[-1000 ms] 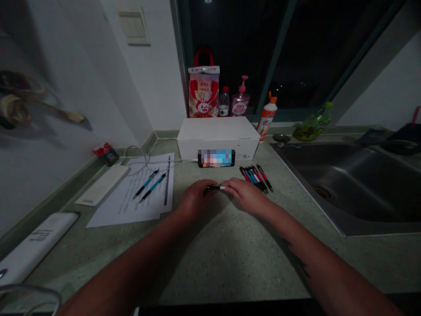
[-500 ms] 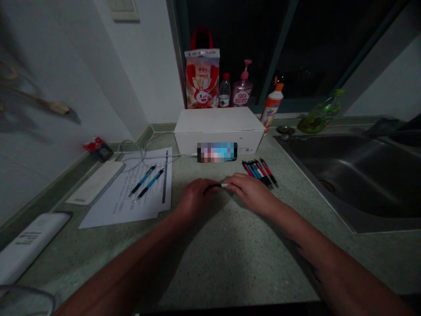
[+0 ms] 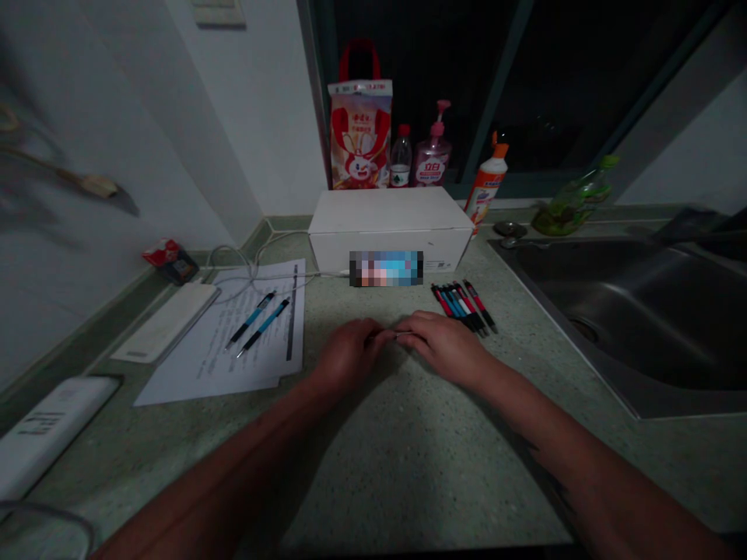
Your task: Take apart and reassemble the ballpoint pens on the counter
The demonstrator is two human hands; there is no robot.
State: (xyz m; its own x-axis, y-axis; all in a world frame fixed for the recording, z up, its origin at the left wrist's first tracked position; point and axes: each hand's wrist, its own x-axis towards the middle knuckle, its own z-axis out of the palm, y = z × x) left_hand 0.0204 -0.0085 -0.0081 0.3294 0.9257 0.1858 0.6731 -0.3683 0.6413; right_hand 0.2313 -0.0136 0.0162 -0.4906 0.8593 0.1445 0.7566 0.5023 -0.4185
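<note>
Fingers of the left hand (image 3: 353, 354) and right hand (image 3: 448, 346) pinch a half-hidden pen (image 3: 402, 334) over the middle of the tabletop (image 3: 373, 474). It seems not done yet. Two blue pens (image 3: 269, 318) lie on paper (image 3: 233, 377) toward the left edge; more pens (image 3: 461, 308) lie near the sink (image 3: 607, 369). Which are finished, I can't tell.

**Low-Light Image Condition**

Illumination is dim; the window (image 3: 572, 85) is nearly black. Soft shadows darken the counter (image 3: 432, 474) below the hands (image 3: 447, 346). The sink (image 3: 659, 311) shows dull sheen. Pixelation masks the phone screen (image 3: 386, 269). Wide-angle distortion stretches the edges; the far left blurs.
</note>
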